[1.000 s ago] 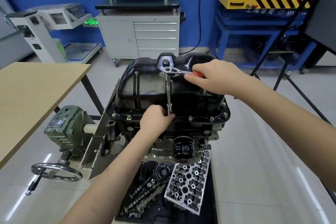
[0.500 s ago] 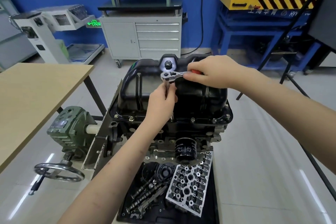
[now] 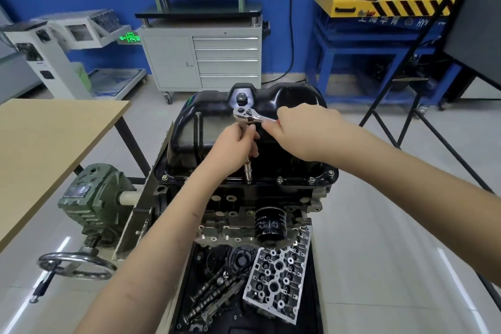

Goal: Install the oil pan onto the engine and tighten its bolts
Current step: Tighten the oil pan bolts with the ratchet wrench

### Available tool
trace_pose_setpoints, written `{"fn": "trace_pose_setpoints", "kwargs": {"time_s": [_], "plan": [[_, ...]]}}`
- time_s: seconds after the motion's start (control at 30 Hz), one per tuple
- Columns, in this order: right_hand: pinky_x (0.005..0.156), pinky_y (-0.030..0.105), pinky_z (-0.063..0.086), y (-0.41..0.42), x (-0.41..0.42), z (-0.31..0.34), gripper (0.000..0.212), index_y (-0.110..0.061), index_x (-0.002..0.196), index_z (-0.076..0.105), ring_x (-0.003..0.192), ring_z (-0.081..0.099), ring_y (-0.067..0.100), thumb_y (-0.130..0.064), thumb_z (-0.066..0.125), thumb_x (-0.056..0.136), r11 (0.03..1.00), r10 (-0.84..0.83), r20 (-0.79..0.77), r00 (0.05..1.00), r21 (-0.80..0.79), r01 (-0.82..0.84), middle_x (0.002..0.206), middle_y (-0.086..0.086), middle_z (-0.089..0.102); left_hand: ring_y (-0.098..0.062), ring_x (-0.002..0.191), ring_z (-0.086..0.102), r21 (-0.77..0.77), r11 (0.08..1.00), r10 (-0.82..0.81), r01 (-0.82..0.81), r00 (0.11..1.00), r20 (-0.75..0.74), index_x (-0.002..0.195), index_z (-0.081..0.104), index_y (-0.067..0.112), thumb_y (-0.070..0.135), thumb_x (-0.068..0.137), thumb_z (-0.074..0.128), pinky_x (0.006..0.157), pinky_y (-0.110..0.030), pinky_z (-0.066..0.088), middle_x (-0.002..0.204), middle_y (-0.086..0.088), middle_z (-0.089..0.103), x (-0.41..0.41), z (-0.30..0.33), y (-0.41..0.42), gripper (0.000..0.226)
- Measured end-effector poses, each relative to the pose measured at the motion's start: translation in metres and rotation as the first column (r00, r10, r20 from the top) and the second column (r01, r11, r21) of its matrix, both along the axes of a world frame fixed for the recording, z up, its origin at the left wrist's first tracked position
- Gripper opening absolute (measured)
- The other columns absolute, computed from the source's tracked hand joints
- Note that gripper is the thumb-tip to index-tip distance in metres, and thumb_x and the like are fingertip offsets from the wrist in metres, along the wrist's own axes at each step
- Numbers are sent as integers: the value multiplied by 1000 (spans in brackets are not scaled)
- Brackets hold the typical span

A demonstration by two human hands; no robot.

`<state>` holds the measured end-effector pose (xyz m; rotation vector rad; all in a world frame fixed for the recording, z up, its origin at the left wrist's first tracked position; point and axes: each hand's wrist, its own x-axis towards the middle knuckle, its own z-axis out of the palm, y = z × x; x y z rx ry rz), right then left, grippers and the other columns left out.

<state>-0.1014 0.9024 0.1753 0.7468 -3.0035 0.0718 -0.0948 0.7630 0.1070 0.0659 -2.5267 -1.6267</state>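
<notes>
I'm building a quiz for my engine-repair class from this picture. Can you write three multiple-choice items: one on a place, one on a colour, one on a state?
1. Where is the oil filter?
A. below the oil pan, on the engine's near side
B. on the wooden table
C. on the floor

2. What colour is the oil pan?
A. silver
B. black
C. yellow

3. What does the left hand do?
A. hangs idle
B. rests on the handwheel
C. grips the ratchet extension

Key: A, it sticks out under the pan flange; B, glossy black; C, fingers curl round the extension below the ratchet that the right hand holds.

Oil pan (image 3: 295, 160) on engine (image 3: 238, 206); table (image 3: 48, 144) left; cabinet (image 3: 200, 59) behind.
</notes>
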Motion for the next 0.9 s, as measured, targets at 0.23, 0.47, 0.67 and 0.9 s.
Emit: {"fn": "trace_pose_setpoints", "kwargs": {"time_s": [0.23,0.47,0.67,0.9], "plan": [[53,28,26,16,-36,9,36,-29,79,46,68,43,16,-56,26,92,975,206,5,979,87,-205,74,-5,49,-6,71,64,319,927,-196,199,980,-42,93,58,16,14,94,48,85,-29,50,66,7,66,9,21,-14,11],[71,22,32,-5,-42,15,31,-21,119,53,87,49,13,-28,54,89,874,480,101,871,-135,-466,99,-6,60,10,71,61,71,975,-200,209,973,-112,99,57,12,3,94,47,76,-7,45,81,4,65,10,1,-11,15],[54,29,28,-25,-35,18,39,-11,66,45,62,41,20,-42,54,88,920,387,-81,919,106,-378,64,-2,36,13,54,53,-83,994,-86,73,983,-160,80,62,11,13,92,53,58,-2,37,68,10,62,9,-15,-11,16],[58,31,27,-28,-35,6,36,-16,77,36,63,36,16,-48,35,94,912,408,-89,909,87,-401,68,-4,34,-4,55,50,33,999,43,-39,992,-120,67,45,20,24,98,39,55,-14,40,57,9,50,3,-25,9,32]]}}
